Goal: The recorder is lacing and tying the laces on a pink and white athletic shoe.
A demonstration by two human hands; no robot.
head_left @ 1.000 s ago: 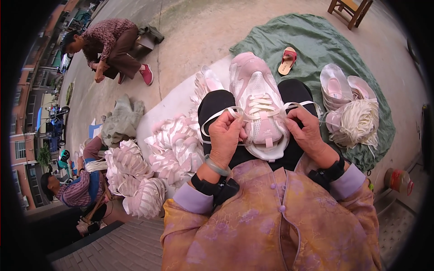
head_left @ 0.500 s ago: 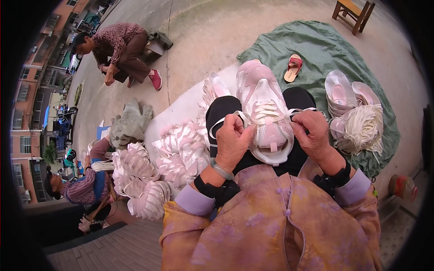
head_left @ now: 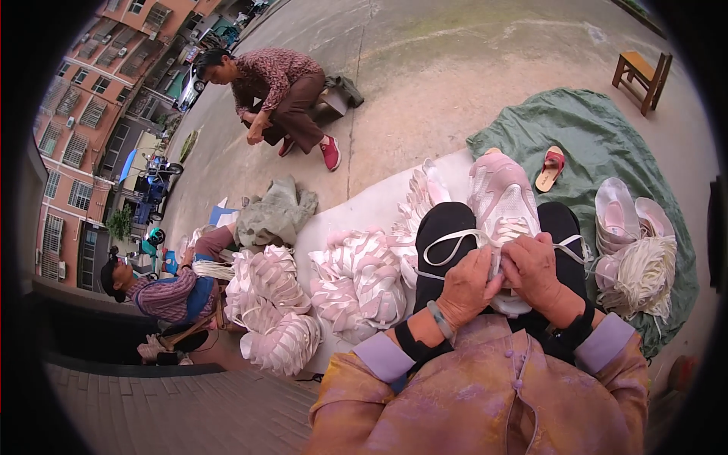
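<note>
Head view: the work in hand looks like lacing a pale pink shoe [head_left: 502, 199] that lies across the person's lap, toe pointing away, sole down on black trousers [head_left: 444, 227]. The left hand [head_left: 464, 287] and right hand [head_left: 533, 267] meet over the rear of the shoe's lacing, knuckles up and touching each other. Both hands are curled, fingers bent inward around the white lace [head_left: 447, 244]; the fingertips are hidden, so I cannot tell exactly what each one pinches. One lace loop arcs out to the left over the trouser leg, and a second strand trails off to the right past the right wrist.

My judgement is that the lace is partly threaded and is now being drawn or fed through an upper eyelet. The next move would call for a firm pinch on the lace tip, a steady shoe, and an even pull so the loose loop takes up without twisting.

Both forearms rise from the lower edge in mauve sleeves with black cuffs, wrists bent slightly down, elbows tucked close; a green bangle [head_left: 439, 319] sits on the left wrist.

Heaps of pink shoe uppers [head_left: 356, 284] lie on a white sheet [head_left: 356, 212] to the left. A bundle of laces [head_left: 643, 267] rests on a green tarp [head_left: 591, 129] to the right, just beside stacked shoes.
</note>
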